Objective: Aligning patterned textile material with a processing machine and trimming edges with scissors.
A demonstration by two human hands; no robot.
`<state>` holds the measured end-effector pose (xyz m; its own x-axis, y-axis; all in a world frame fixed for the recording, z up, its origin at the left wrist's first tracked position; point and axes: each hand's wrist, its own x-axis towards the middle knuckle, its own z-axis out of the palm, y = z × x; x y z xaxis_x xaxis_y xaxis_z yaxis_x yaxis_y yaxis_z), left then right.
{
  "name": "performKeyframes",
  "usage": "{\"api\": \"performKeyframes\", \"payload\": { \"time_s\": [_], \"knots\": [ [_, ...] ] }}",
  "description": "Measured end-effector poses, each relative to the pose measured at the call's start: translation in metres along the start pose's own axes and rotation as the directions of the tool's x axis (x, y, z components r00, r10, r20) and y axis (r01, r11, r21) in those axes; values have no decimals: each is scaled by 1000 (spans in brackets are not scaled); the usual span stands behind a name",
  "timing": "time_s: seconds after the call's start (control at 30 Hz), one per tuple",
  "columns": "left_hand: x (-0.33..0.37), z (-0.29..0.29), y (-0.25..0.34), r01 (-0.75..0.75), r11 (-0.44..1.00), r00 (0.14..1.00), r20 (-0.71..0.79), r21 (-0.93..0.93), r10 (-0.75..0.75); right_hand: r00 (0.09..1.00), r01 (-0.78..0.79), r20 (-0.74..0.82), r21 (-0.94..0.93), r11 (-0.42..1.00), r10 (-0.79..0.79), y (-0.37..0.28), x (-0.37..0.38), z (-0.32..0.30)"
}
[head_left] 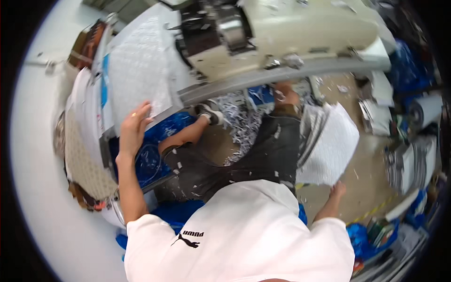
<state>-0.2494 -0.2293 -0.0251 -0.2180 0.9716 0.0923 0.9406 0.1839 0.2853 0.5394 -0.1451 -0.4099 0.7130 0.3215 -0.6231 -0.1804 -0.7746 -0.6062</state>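
Observation:
My left hand [135,127] is at the near edge of a pile of white textured sheets [141,70] lying left of a cream industrial sewing machine [310,37]. Its fingers are stretched out and a ring shows on one of them. Whether the fingertips press on the pile or hover just over it is unclear. Low on the right, my right hand [337,189] grips the bottom corner of a white textured sheet bundle [331,145]. That bundle hangs beside my right thigh, its inner side showing grey folds. Part of the right hand's grip is hidden.
A grey table edge [282,76] runs in front of my lap. Paper-like scraps [240,123] litter the floor between my legs. Blue plastic [150,162] fills a container at my left knee. Stacked sheets [411,162] stand on the right; a pale wall [37,155] is at left.

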Motion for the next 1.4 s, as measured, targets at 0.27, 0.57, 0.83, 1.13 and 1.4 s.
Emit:
{"api": "performKeyframes", "payload": {
  "time_s": [0.27,0.57,0.83,1.13,1.4],
  "knots": [
    [-26,-14,11,348,925,811,-447,-152,-379,256,806,855,69,588,-451,-174,-271,129],
    [-138,38,110,-307,950,874,-413,-57,257,-443,534,893,195,823,76,-188,-537,251],
    [-151,75,100,51,913,922,-333,-404,-199,-480,640,867,452,621,-135,-199,-589,239],
    [-79,14,43,-51,192,736,-167,-980,-656,-552,564,701,712,418,-451,-224,-566,179],
    [-4,-25,71,230,135,834,124,-964,-538,-259,547,811,571,612,-524,-267,-584,203]
  ]
}}
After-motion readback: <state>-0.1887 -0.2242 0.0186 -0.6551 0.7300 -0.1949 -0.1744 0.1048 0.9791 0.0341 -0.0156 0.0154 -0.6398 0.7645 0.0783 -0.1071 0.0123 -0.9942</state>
